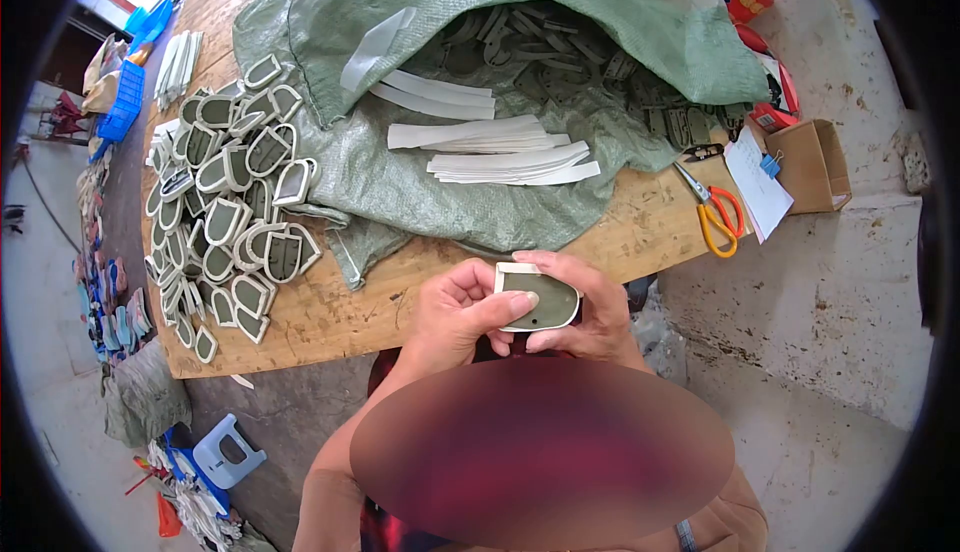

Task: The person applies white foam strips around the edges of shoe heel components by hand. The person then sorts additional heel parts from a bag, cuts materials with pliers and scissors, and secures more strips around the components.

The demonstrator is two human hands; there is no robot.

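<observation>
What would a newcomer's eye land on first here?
Likely the big green sack gaping open across the table, dark pieces inside and white strips at its mouth. Next, the heap of white-edged green pieces on the left, and a similar piece held between left hand and right hand at the near edge. Orange-handled scissors stand out right.

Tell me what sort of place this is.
Probably a small workshop for handwork, judging by the heap of white-edged green pieces, the white strips on a sack, and the scissors.
</observation>
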